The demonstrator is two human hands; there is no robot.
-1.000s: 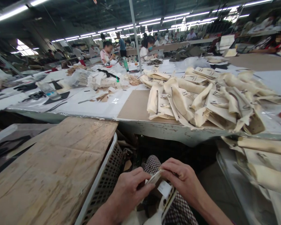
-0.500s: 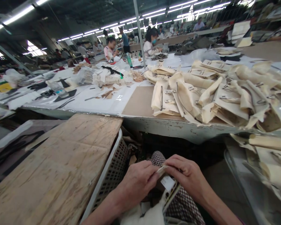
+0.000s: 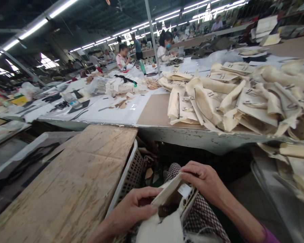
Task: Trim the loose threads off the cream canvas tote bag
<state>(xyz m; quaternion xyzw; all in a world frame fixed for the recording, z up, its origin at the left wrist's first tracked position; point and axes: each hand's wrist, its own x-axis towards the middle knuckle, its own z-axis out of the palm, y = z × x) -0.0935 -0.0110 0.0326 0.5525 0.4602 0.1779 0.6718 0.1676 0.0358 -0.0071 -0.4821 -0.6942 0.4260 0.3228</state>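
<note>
Wooden board [image 3: 73, 175] (over basket [image 3: 131, 175]), cream pieces [image 3: 238, 98] on table [image 3: 192, 138]

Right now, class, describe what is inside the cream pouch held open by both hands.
The cream pouch shows a dark inside and a white label by its far rim. Left hand and right hand spread its mouth; its front cloth covers the bottom, hiding any contents.

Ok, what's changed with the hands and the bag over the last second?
The left hand slid down and left, away from the right hand, spreading the cream bag open; earlier both pinched its top edge together. Both still grip it. The pile of cream pieces and wooden board are unchanged.
</note>
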